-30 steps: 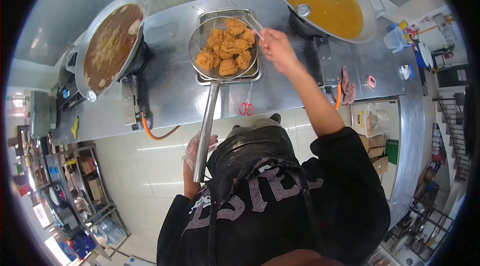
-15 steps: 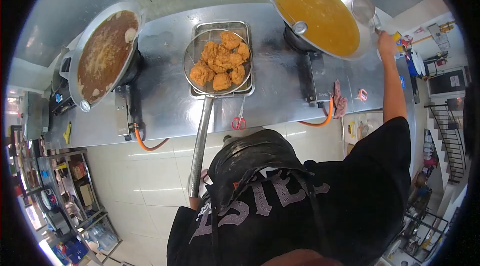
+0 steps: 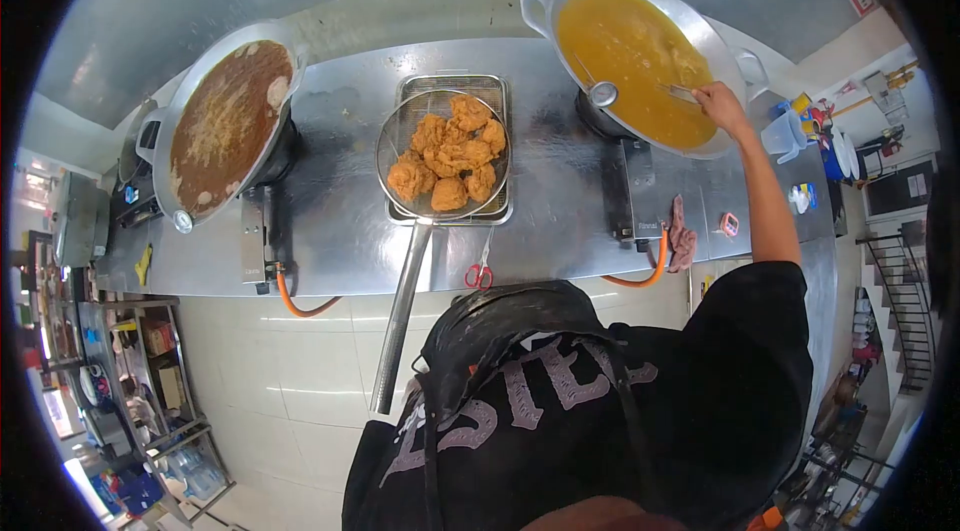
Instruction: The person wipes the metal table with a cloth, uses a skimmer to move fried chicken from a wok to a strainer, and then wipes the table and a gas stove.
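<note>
My right hand [image 3: 722, 108] is closed on the handle of a skimmer [image 3: 683, 91] at the right wok [image 3: 732, 31]. The skimmer's bowl is dipped in the yellow oil [image 3: 625, 41] and shows only faintly. Clipped at that wok's near side is a dial thermometer [image 3: 603, 94]. In the middle, a large long-handled strainer [image 3: 402, 321] holds several pieces of fried chicken [image 3: 450, 153] and rests over a wire rack tray [image 3: 497, 86]. My left hand is out of sight; the strainer handle's end lies close to my left sleeve.
The left wok [image 3: 288, 34] holds brown, foaming oil with a dial thermometer [image 3: 182, 221]. Red-handled scissors [image 3: 479, 275], a pink cloth [image 3: 682, 236] and a small timer [image 3: 729, 224] lie along the counter's near side. Orange gas hoses [image 3: 300, 307] hang at its edge. A clear jug [image 3: 785, 136] stands right.
My right hand has moved left over the right wok, and the skimmer has gone from the rim into the oil. My left hand, seen earlier near the strainer handle's end, has left view.
</note>
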Motion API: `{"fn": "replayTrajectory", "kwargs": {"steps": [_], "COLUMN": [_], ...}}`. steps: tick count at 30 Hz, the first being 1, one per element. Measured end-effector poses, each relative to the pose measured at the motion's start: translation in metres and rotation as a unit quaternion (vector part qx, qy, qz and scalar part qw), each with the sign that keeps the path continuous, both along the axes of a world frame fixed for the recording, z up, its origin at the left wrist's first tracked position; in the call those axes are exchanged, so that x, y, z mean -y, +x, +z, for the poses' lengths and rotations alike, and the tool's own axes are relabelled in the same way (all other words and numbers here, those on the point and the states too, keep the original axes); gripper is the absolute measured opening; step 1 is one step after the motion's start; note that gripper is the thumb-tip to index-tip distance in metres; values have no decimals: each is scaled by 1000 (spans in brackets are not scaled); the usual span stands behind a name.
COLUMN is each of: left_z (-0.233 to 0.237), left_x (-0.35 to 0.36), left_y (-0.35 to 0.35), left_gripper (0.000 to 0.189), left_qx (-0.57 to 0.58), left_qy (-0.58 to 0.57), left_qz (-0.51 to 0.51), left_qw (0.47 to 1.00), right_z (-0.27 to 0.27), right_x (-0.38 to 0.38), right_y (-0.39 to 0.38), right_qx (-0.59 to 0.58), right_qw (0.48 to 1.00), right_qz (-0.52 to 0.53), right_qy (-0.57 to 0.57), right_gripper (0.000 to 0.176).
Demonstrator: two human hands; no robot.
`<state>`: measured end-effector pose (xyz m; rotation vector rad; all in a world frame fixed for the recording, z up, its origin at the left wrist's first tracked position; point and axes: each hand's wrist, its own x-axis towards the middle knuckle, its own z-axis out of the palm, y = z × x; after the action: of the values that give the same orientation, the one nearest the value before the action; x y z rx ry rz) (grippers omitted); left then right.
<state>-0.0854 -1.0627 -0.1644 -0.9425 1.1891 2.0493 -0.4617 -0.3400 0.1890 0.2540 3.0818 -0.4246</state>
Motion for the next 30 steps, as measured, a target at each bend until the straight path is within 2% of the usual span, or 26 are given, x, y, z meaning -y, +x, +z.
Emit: {"fn": "replayTrajectory", "kwargs": {"steps": [3, 8, 15, 27, 30], "left_z": [-3, -4, -3, -11, -10], "left_x": [-3, -2, 5, 19, 23], "left_y": [-10, -28, -39, -21, -21], "left_gripper": [43, 43, 44, 45, 45], "left_qx": [-7, -20, -21, -19, -32], "left_qy": [3, 6, 10, 19, 36], "left_qz": [-2, -22, -37, -17, 1], "left_qw": [1000, 1000, 999, 1000, 999], "right_z": [0, 49, 52, 53, 55], "right_x": [3, 47, 34, 15, 18], "right_y": [7, 36, 53, 64, 71], "right_qx": [0, 42, 56, -39, -40], "right_qw": [992, 970, 933, 943, 928], "right_qz": [-9, -103, -136, -149, -158], "right_qy": [-125, -218, -327, -296, -336], "right_gripper": [35, 31, 30, 28, 29]}}
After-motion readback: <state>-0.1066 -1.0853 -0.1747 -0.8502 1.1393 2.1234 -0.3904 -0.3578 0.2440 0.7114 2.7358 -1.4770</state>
